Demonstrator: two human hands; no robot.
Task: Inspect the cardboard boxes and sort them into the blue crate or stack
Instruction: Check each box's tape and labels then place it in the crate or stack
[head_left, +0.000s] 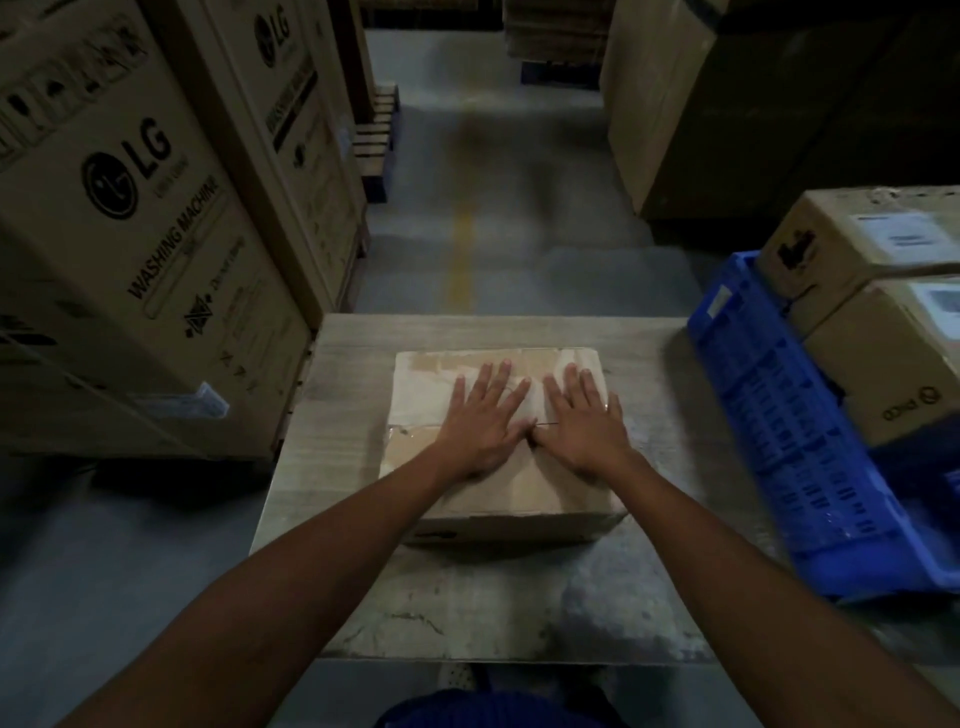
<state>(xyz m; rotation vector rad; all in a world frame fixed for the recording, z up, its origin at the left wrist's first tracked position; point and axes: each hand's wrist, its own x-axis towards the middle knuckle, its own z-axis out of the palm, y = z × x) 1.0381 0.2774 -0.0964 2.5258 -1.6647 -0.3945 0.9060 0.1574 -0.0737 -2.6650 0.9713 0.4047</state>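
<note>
A closed cardboard box (426, 379) with tape on its top lies in the middle of a worn wooden table (467, 597). My left hand (480, 423) and my right hand (582, 423) lie flat on the box's top side by side, fingers straight and spread, thumbs almost touching. A blue plastic crate (789, 436) stands tilted at the table's right edge. Inside it sit two cardboard boxes, one (852, 244) behind the other (893, 358), both with white labels.
Tall washing machine cartons (130, 234) stand close on the left of the table. More large cartons (727, 104) stand at the back right. A grey floor aisle with a yellow line (462, 254) runs ahead, with pallets (376, 135) along it.
</note>
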